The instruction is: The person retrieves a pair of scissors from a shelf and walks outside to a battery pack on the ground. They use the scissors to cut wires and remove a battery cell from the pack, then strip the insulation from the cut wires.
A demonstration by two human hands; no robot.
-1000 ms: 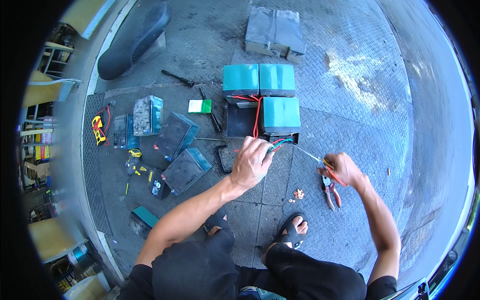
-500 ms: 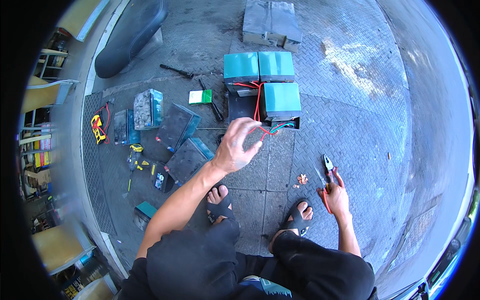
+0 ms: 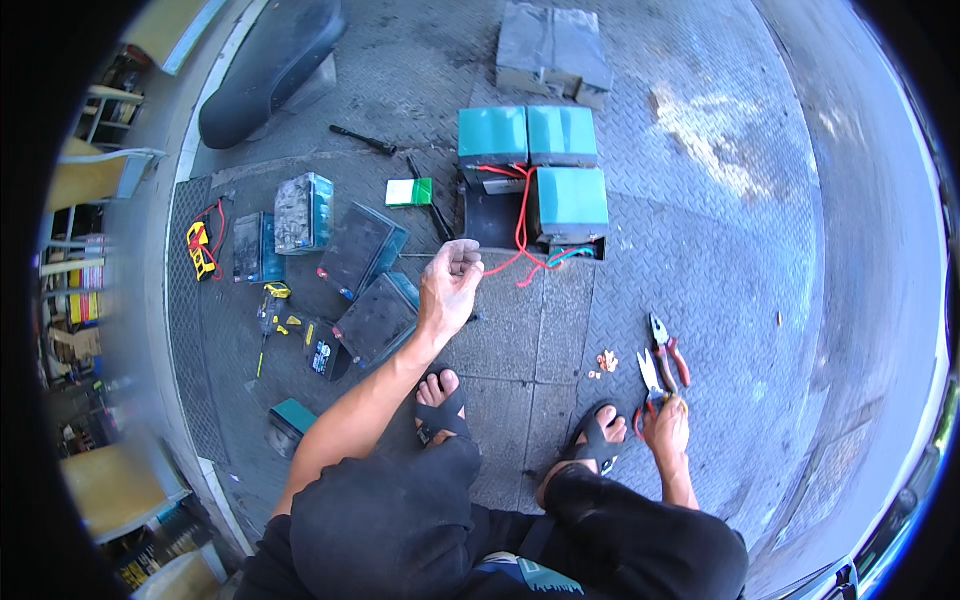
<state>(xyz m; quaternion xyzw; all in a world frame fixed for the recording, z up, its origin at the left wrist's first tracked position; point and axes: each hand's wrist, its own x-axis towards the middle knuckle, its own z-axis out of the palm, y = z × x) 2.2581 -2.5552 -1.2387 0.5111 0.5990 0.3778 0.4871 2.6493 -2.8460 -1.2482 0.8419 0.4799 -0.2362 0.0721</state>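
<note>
My left hand (image 3: 452, 285) is closed, pinching the end of a red wire (image 3: 510, 263) that runs out of a battery box. Three teal-topped batteries (image 3: 572, 200) stand in the dark open box (image 3: 492, 222), whose near left part shows its bare bottom. Another red wire end and a green wire (image 3: 572, 250) lie at the box's near edge. Low on the right, my right hand (image 3: 667, 430) is closed round the handles of scissors (image 3: 650, 372), blades pointing away from me. Beside them, pliers (image 3: 670, 352) with red handles lie on the floor, apart from my hand.
Several loose batteries (image 3: 362, 250), a yellow-black cordless drill (image 3: 290, 320) and a yellow meter (image 3: 201, 250) lie on the left. Copper scraps (image 3: 606, 361) sit near my right foot. A black seat (image 3: 265, 80) and a grey box (image 3: 553, 50) stand farther off.
My left hand has moved left and slightly down, drawing the red wire out from the box. My right hand has shifted down from the pliers onto the scissors' handles.
</note>
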